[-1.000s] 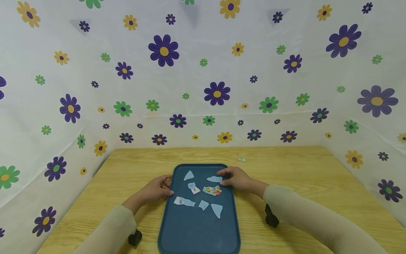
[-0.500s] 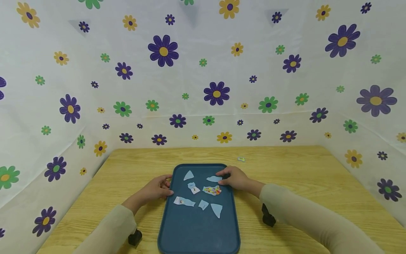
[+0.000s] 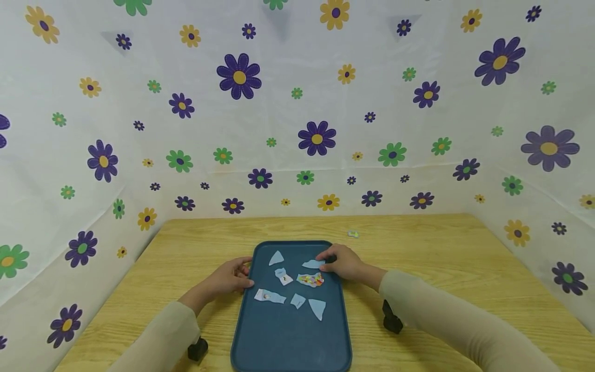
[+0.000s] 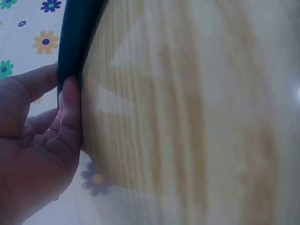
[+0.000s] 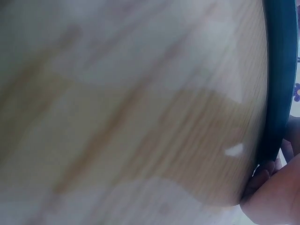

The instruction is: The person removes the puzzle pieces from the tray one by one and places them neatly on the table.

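Clamped on the left edge of the blue tray (image 3: 293, 338), low in the frame's middle, is the left hand (image 3: 225, 277). Seven paper bits (image 3: 317, 308) are laid out there; none join, so much seems left. The right hand (image 3: 347, 262) hides the top-right bit's (image 3: 312, 264) end; I can't tell if it pinches.
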Action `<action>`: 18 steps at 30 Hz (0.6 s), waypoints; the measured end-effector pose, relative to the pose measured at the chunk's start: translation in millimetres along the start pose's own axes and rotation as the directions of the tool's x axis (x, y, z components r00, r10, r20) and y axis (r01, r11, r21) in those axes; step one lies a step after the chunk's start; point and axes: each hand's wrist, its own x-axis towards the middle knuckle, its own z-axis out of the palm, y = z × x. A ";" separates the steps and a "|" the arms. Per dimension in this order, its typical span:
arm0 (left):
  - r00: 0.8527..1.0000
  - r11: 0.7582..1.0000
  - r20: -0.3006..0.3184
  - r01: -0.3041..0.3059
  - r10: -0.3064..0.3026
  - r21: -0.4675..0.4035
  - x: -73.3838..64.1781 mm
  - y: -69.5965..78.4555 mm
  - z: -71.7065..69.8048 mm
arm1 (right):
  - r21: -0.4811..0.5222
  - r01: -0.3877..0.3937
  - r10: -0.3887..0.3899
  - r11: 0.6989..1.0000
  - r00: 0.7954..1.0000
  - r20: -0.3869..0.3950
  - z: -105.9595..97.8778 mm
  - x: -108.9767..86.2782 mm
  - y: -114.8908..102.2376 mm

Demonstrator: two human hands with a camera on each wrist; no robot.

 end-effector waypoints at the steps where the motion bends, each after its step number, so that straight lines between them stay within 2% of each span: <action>1: 1.000 1.000 0.000 0.000 0.000 0.000 0.1 -0.1 0.1 | 0.002 -0.002 0.002 1.000 1.000 0.000 -0.3 -0.5 -0.6; 14: 1.000 1.000 0.001 -0.012 0.012 0.013 0.2 0.8 -0.5 | 0.065 -0.004 0.004 0.998 1.000 -0.002 -6.3 -5.0 -0.4; 18: 1.000 1.000 0.013 -0.012 0.012 -0.001 -0.1 -0.4 -0.3 | 0.101 -0.046 0.045 0.994 0.999 0.006 -9.8 -4.0 2.7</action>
